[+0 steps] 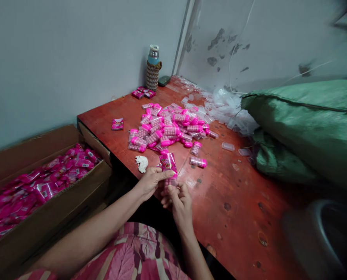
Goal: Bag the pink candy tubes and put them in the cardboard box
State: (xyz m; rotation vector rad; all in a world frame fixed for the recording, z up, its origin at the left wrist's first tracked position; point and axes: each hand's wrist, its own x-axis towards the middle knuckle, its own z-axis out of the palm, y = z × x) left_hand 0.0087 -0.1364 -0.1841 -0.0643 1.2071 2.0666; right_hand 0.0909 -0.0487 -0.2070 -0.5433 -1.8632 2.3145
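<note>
Fingers (165, 174) of the left hand (150, 182) close on the side of a pink packet (168, 162), while the right hand (181, 205) pinches its lower end from below, thumb and forefinger tight together. The packet is glossy and bright pink with small printed pictures. It stands nearly upright just above both hands, over the left edge of the table (234, 202). Its lower end is covered by the fingertips, and whether a small tub sits inside it is hard to make out. Toward the middle of the table lies a heap of pink-capped tubs (164, 130), with clear cases (228, 111) spread beyond it against a green sack (307, 116) that is cut off at the right. A crumpled white tissue (142, 163) lies at the left edge, near the left hand. A flask (153, 68) stands at the far corner. A cardboard box (44, 217) of more pink packets sits beside the table, partly out of frame.
</note>
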